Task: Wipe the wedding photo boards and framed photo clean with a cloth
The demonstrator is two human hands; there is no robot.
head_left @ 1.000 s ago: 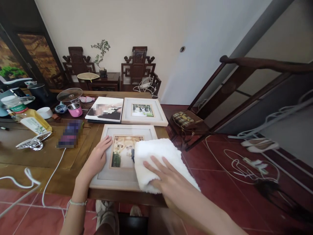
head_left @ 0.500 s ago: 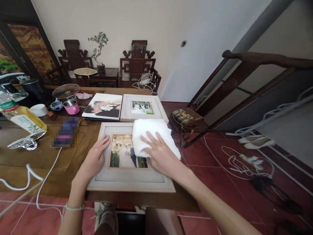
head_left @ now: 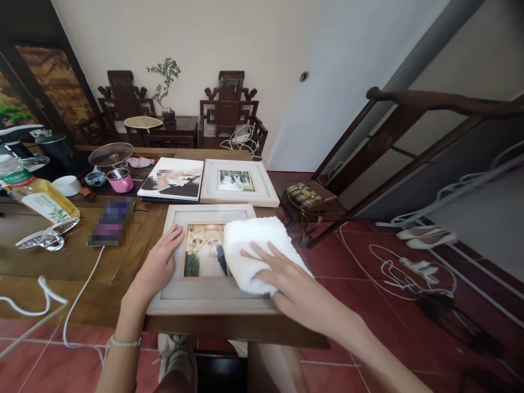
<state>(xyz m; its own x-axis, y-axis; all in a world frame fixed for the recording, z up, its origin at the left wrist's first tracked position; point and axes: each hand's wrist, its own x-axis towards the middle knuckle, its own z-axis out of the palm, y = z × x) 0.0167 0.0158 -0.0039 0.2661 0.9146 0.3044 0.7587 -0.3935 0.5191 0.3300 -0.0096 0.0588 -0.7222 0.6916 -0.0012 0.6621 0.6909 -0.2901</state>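
A framed photo (head_left: 213,300) with a pale wooden border lies flat near the table's front edge. My left hand (head_left: 161,262) rests on its left border, fingers extended and lying flat, steadying nothing within a grip. My right hand (head_left: 282,273) presses a fluffy white towel (head_left: 256,234) on the right side of the picture frame. Its fingers are spread over the folded cloth, with the thumb side tucked by a fold. The towel covers the right part of the photo and hangs past the frame's right edge.
Behind lie a second picture frame (head_left: 266,185) and a photo album (head_left: 174,188). At left on the table (head_left: 94,267) are a phone (head_left: 112,221), an oil bottle (head_left: 45,199), a hair claw clip (head_left: 49,234) and a pink cup (head_left: 120,181). A chair (head_left: 388,142) stands right.
My right hand and the towel have moved toward me and slightly right, down the frame's right side. My left hand stays on the left border.
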